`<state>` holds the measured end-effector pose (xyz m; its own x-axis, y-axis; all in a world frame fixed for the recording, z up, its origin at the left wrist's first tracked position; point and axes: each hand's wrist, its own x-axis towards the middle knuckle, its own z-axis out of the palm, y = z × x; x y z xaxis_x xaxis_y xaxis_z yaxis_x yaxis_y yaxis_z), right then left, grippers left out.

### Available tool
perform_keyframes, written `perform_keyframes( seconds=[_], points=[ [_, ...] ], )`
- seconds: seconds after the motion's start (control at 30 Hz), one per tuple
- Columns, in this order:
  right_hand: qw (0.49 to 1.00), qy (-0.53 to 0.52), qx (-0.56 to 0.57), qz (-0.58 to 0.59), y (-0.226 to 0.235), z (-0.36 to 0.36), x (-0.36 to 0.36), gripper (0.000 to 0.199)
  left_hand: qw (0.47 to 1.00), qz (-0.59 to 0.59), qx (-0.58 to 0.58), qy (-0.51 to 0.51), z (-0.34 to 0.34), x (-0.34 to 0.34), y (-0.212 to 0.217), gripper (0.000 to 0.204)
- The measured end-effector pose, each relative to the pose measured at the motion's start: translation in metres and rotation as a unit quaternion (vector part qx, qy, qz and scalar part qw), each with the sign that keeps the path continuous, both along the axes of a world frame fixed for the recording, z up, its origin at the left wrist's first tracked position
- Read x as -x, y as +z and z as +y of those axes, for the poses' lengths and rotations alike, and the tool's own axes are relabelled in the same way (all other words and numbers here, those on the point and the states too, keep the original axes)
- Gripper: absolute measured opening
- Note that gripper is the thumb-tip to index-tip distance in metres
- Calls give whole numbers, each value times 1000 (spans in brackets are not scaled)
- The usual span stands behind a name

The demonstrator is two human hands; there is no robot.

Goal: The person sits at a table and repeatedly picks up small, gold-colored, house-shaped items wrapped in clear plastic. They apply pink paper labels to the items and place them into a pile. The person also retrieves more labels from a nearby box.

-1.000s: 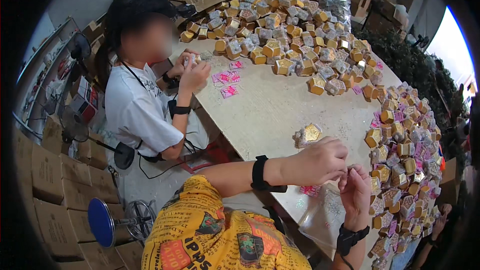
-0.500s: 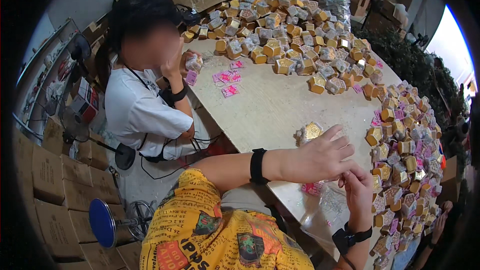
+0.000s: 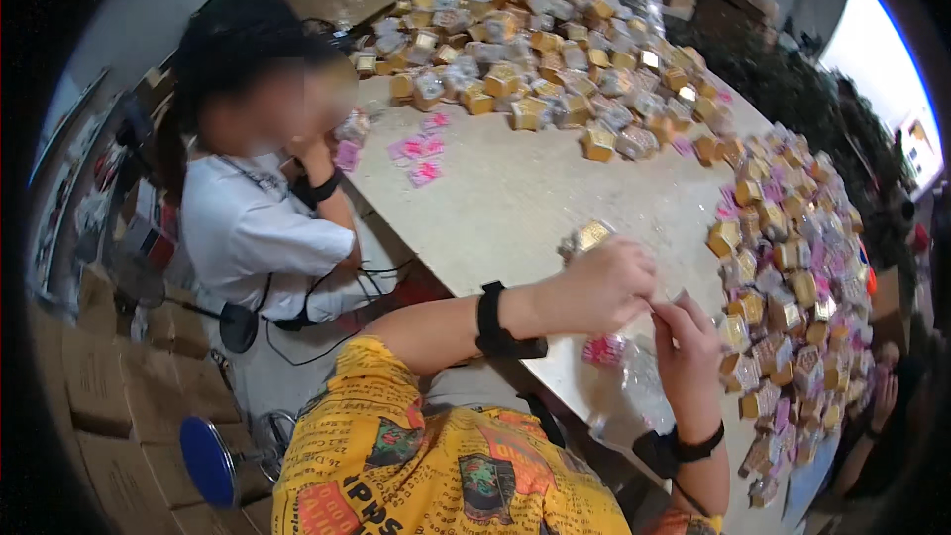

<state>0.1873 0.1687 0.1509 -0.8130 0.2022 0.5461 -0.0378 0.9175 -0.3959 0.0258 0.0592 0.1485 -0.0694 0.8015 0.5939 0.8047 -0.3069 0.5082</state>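
Note:
My left hand [image 3: 606, 282] is closed in a pinch above the near part of the table. Close beside it, my right hand [image 3: 686, 342] also pinches with thumb and fingers. The fingertips of both nearly meet, and whatever lies between them is too small to make out. Just beyond my left hand sits a gold box [image 3: 592, 236] partly in clear wrap, its near side hidden by the hand. Below the hands lie pink printed cards [image 3: 602, 349] and a crumpled clear plastic bag [image 3: 644, 391] at the table's near edge.
Gold boxes [image 3: 505, 79] in clear wrap heap along the table's [image 3: 495, 208] far side, and another pile [image 3: 792, 287] with pink cards lines the right. A person [image 3: 263, 228] sits at the left. A blue stool [image 3: 210, 461] and cartons [image 3: 129, 386] stand lower left.
My left hand's spread fingers have curled in and closed. My right hand stays pinched beside it. The whole view has shifted slightly, and the scene sits further left.

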Motion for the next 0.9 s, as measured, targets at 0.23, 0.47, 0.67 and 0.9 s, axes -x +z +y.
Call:
perform_keyframes(
  seconds=[0.23,0.47,0.67,0.9],
  points=[
    [963,0,-268,17,-10,5,15,21,922,-318,215,-44,12,23,-14,9],
    [991,-20,-126,31,-17,24,14,16,966,19,205,154,23,47,-23,34],
    [997,-26,-58,41,-18,27,15,16,928,77,305,200,41,75,-73,61],
    [999,-44,2,31,-14,28,21,12,810,-543,214,63,49,72,-60,46]
  ],
)
